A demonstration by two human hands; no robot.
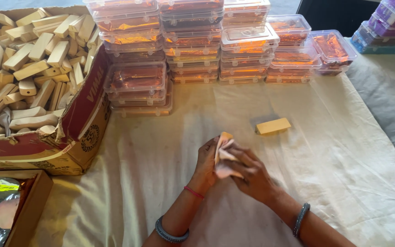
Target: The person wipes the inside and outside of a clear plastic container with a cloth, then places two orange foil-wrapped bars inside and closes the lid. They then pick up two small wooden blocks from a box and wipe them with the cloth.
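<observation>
Both hands are gripping: the left hand [206, 160] is holding a pale yellow wooden block [225, 136] upright, while the right hand [252, 176] is pressing a thin pinkish paper sheet [226, 163] around it. Another yellow block [273, 126] is lying nearby on the cream tablecloth [334, 155]. Loose folds could probably let the paper slip.

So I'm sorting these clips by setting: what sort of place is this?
Probably a small hand-packing workspace. A cardboard box is heaped with pale blocks, clear lidded cases stand stacked on a cloth-covered table, and the left hand and right hand wrap one block in paper.
</observation>
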